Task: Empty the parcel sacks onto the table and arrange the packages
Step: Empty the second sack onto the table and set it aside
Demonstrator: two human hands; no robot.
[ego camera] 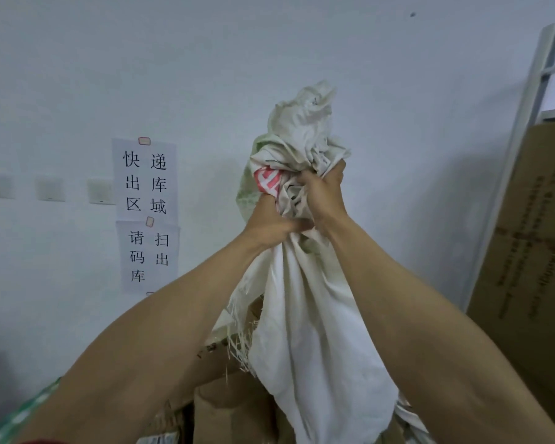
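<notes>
A white woven parcel sack [305,331] with red print and a green pattern is held up high in front of the wall. My left hand [271,227] grips its bunched fabric from the left. My right hand [322,195] grips the same bunch just above and to the right. The sack's crumpled end sticks up above both hands, and its frayed edge hangs at the left. Below it lie brown cardboard packages [231,405], partly hidden by my arms and the sack.
Paper signs [145,181] with black characters are taped to the wall at left. A large flat cardboard sheet [532,251] and a white metal frame [526,123] lean at right. A green-patterned sack [23,415] shows at bottom left.
</notes>
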